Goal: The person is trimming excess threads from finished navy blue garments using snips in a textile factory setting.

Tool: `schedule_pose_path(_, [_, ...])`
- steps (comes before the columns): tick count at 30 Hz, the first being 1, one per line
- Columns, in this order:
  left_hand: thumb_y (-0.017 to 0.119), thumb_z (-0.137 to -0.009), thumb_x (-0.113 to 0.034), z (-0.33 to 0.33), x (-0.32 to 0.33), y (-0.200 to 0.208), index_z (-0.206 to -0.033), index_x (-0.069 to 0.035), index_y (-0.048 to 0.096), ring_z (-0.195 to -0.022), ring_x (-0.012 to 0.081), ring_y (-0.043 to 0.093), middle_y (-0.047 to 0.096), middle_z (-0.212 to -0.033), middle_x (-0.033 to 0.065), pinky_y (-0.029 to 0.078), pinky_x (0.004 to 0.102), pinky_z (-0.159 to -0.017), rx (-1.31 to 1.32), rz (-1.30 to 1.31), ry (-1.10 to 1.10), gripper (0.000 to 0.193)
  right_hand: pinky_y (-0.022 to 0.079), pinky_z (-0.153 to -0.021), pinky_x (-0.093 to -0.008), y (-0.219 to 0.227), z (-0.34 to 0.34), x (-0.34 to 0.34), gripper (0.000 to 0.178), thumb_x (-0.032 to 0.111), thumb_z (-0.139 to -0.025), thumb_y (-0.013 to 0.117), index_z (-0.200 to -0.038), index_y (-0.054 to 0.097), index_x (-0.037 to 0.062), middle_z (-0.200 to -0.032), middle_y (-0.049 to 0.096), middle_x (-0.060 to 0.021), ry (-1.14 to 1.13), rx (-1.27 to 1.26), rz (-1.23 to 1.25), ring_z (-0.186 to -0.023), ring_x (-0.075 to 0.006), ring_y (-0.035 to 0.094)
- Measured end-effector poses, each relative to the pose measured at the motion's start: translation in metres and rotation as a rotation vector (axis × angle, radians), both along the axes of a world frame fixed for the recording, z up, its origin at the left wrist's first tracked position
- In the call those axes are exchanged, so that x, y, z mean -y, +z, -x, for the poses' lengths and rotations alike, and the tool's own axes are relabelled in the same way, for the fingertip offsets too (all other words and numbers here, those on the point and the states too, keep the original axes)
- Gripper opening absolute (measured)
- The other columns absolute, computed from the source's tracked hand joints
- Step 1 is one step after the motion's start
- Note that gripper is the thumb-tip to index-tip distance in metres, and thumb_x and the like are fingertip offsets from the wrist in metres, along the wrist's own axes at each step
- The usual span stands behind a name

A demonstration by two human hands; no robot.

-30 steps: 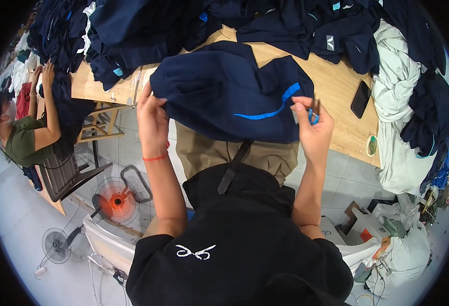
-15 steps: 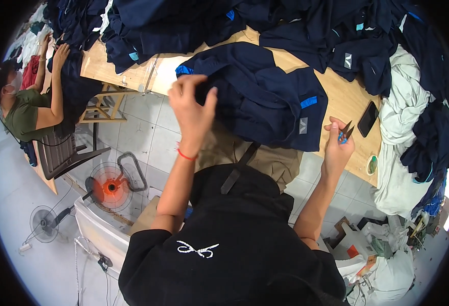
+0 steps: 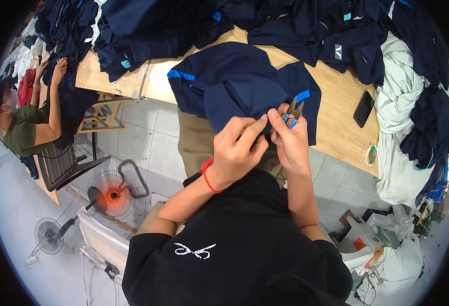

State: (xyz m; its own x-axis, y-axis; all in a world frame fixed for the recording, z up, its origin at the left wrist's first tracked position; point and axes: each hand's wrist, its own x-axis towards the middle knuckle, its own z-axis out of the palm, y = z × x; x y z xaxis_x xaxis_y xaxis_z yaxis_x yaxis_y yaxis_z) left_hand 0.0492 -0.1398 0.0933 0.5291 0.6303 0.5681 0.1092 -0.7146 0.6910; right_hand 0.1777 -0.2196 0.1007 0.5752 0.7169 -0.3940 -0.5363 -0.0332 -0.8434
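Note:
A navy garment [image 3: 234, 81] with bright blue strips lies bunched on the wooden table in front of me, its near part hanging over the edge behind my hands. My left hand [image 3: 240, 150], with a red string on the wrist, is closed with fingertips pinched in front of the cloth. What sits between those fingertips is too small to tell. Beside it, my right hand [image 3: 293, 148] holds small thread snips [image 3: 298, 110] with blue on the handles, blades pointing up and away. The right thumb almost meets the left fingertips.
Navy garments [image 3: 148, 30] are heaped along the far side of the table [image 3: 347, 122]. A phone [image 3: 363, 109] and a small round dish [image 3: 371, 155] lie on the right, near white cloth [image 3: 400, 102]. At left, a person [image 3: 28, 117] handles dark cloth; fans [image 3: 113, 196] stand below.
My left hand has gone from loosely spread to pinched, moving right and nearer to me. My right hand has moved left with the snips to meet it. The garment's near part has been shifted and refolded.

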Motion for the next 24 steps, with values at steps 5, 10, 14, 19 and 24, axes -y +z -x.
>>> schedule_pose_path(5, [0.081, -0.072, 0.006, -0.002, 0.005, 0.001, -0.108, -0.002, 0.079, -0.076, 0.0227, 0.069, 0.071, -0.092, 0.0096, 0.056, 0.0332, -0.064, 0.005, 0.035, -0.095, 0.037, 0.025, -0.048, -0.0204, -0.003, -0.007, 0.022, 0.024, 0.002, -0.099, 0.077, -0.105, 0.057, 0.0139, -0.080, 0.048, 0.0111, -0.076, -0.164, -0.046, -0.056, 0.0017, 0.038])
schedule_pose_path(10, [0.080, -0.083, -0.005, -0.004, -0.024, 0.001, -0.120, -0.002, 0.075, -0.111, 0.0349, 0.066, 0.072, -0.114, 0.0159, 0.051, 0.0436, -0.097, -0.006, 0.109, -0.084, 0.037, 0.023, -0.047, -0.0204, 0.022, -0.018, 0.035, 0.034, 0.002, -0.100, 0.076, -0.125, 0.054, 0.0089, -0.079, 0.047, 0.0094, -0.332, 0.000, 0.015, -0.059, 0.0017, 0.037])
schedule_pose_path(14, [0.076, -0.097, -0.021, -0.013, -0.053, -0.015, -0.126, -0.001, 0.072, -0.117, 0.0350, 0.064, 0.073, -0.118, 0.0161, 0.047, 0.0457, -0.103, -0.183, 0.155, -0.184, 0.036, 0.023, -0.045, -0.0193, 0.028, -0.031, 0.045, 0.039, 0.007, -0.105, 0.070, -0.140, 0.053, 0.0058, -0.078, 0.050, 0.0087, -0.332, 0.134, 0.013, -0.057, 0.0022, 0.036])
schedule_pose_path(19, [0.073, -0.098, -0.018, -0.005, -0.053, -0.010, -0.119, 0.000, 0.074, -0.096, 0.0216, 0.065, 0.065, -0.091, 0.0073, 0.049, 0.0350, -0.089, -0.240, 0.568, -0.591, 0.027, 0.024, -0.046, -0.0177, 0.039, -0.040, 0.041, 0.064, 0.001, -0.103, 0.068, -0.161, 0.041, 0.0038, -0.081, 0.046, 0.0088, -0.176, 0.163, -0.111, -0.060, 0.0021, 0.035])
schedule_pose_path(24, [0.081, -0.093, -0.009, -0.015, -0.019, -0.013, -0.117, 0.002, 0.071, -0.095, 0.0203, 0.065, 0.068, -0.097, 0.0093, 0.051, 0.0313, -0.090, -0.036, 0.526, -0.462, 0.029, 0.029, -0.051, -0.0176, 0.036, -0.033, 0.034, 0.080, -0.002, -0.098, 0.071, -0.168, 0.032, 0.0040, -0.090, 0.045, 0.0070, -0.074, 0.161, -0.197, -0.065, 0.0011, 0.037])
